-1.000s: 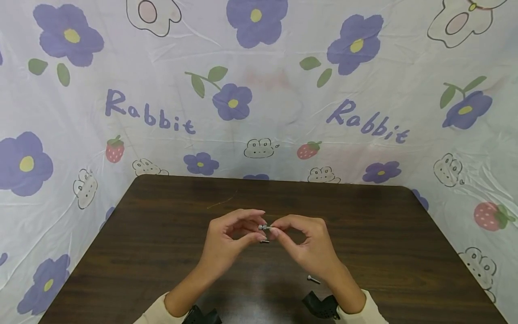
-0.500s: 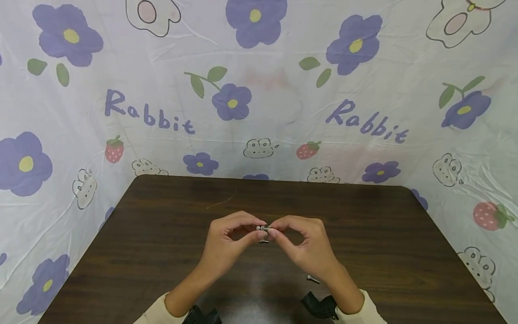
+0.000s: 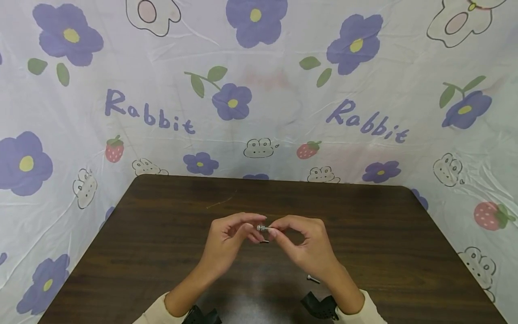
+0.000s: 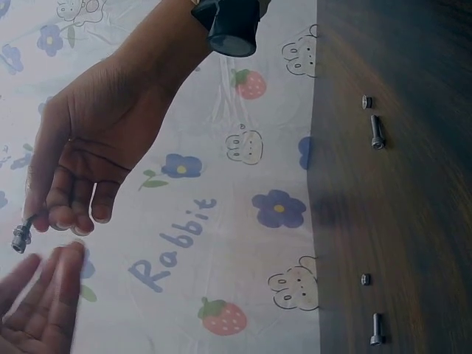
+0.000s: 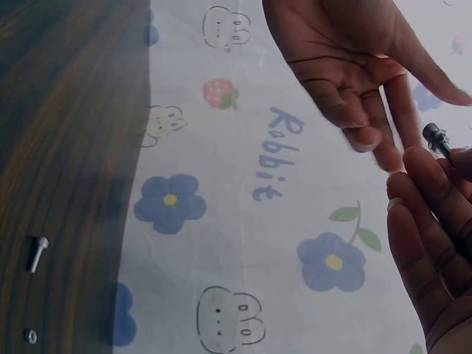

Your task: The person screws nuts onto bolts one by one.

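My right hand (image 3: pixel 309 245) pinches a small metal bolt (image 3: pixel 261 228) by its shank between thumb and index finger, above the table. The bolt lies roughly level in the head view, its head toward the left hand, with a nut-like ring (image 5: pixel 440 139) around it near the head. My left hand (image 3: pixel 226 243) is beside the bolt head, its thumb drawn back and its fingers extended. In the right wrist view, the left hand (image 5: pixel 361 81) is apart from the bolt. Its fingers (image 4: pixel 59 287) look blurred in the left wrist view.
On the dark wooden table (image 3: pixel 162 252), a loose bolt (image 3: pixel 313 279) lies near the right forearm, and another (image 3: pixel 264 241) shows below the hands. Two nuts (image 4: pixel 367 102) (image 4: pixel 366 280) lie by bolts in the left wrist view. A patterned cloth (image 3: pixel 259 126) surrounds the table.
The left fingertips came together on the bolt half a second ago and have since parted from it, the thumb moving back left. The right hand has kept its pinch, almost still.
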Tool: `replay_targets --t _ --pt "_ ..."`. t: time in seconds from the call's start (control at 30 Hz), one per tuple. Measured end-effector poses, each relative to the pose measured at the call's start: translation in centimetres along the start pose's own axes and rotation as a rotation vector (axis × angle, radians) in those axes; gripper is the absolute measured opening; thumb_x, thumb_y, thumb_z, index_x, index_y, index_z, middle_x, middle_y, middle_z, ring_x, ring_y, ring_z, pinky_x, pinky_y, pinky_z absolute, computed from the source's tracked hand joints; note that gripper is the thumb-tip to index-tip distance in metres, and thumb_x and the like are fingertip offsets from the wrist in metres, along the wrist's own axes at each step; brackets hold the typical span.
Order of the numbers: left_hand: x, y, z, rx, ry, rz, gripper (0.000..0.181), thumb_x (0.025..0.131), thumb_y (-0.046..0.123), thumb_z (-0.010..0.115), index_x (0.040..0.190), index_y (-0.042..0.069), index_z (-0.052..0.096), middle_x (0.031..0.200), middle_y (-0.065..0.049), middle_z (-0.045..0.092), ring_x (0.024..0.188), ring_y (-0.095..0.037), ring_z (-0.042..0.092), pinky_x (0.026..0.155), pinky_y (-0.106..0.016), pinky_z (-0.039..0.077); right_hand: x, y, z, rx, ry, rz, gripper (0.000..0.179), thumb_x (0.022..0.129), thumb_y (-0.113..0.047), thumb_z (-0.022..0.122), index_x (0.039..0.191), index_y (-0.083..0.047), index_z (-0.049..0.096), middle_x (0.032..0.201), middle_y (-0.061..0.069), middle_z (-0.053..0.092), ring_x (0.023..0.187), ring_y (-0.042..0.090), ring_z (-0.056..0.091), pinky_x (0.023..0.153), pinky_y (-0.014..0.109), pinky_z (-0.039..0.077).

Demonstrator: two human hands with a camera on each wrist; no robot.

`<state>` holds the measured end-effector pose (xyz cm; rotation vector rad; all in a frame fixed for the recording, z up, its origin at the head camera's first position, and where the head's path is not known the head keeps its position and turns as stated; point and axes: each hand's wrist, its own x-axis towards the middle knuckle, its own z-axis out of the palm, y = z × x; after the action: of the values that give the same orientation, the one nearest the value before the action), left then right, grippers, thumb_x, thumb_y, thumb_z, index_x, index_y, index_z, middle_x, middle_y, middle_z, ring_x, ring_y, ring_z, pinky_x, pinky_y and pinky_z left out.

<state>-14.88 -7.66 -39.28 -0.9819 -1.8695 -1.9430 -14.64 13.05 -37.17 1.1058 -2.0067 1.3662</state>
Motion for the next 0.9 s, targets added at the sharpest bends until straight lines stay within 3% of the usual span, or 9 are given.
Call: replay_targets --t 0.13,0.37,0.63,0.9 --pt "0.02 0.04 -0.03 0.005 0.007 0.069 0.034 0.089 0.003 0.076 0.123 0.001 0.069 0.104 -0.015 0.072 0.083 -0.027 0.073 0.071 -0.038 0.063 -0.11 0.02 -0.14 0.001 0.0 0.023 0.008 0.092 -0.002 0.075 0.095 -0.01 0.075 0.087 0.005 0.076 0.078 0.014 0.073 0.07 0.025 0.06" --pt "0.17 0.08 0.14 0.026 0.012 0.125 0.029 0.083 -0.013 0.076 0.108 0.001 0.075 0.1 -0.011 0.072 0.084 -0.022 0.071 0.068 -0.035 0.062 -0.08 0.11 -0.11 0.01 -0.006 0.006 0.011 0.091 -0.001 0.075 0.096 -0.011 0.075 0.089 0.003 0.076 0.079 0.015 0.073 0.072 0.025 0.059" --pt "0.02 0.21 0.16 0.082 0.026 0.088 0.022 0.085 -0.008 0.076 0.105 0.002 0.076 0.096 -0.008 0.073 0.08 -0.019 0.071 0.069 -0.035 0.062 -0.09 0.1 -0.03 0.001 -0.001 -0.002 0.011 0.091 -0.001 0.075 0.095 -0.011 0.075 0.087 0.002 0.075 0.079 0.012 0.073 0.071 0.024 0.059" --pt "0.08 0.16 0.29 0.031 0.012 0.022 0.01 0.094 -0.003 0.069 0.096 0.005 0.075 0.087 -0.009 0.072 0.075 -0.021 0.071 0.069 -0.039 0.063 -0.06 0.07 0.04 0.018 -0.008 -0.018 0.01 0.091 0.001 0.075 0.094 -0.009 0.075 0.086 0.004 0.075 0.077 0.012 0.072 0.069 0.024 0.059"
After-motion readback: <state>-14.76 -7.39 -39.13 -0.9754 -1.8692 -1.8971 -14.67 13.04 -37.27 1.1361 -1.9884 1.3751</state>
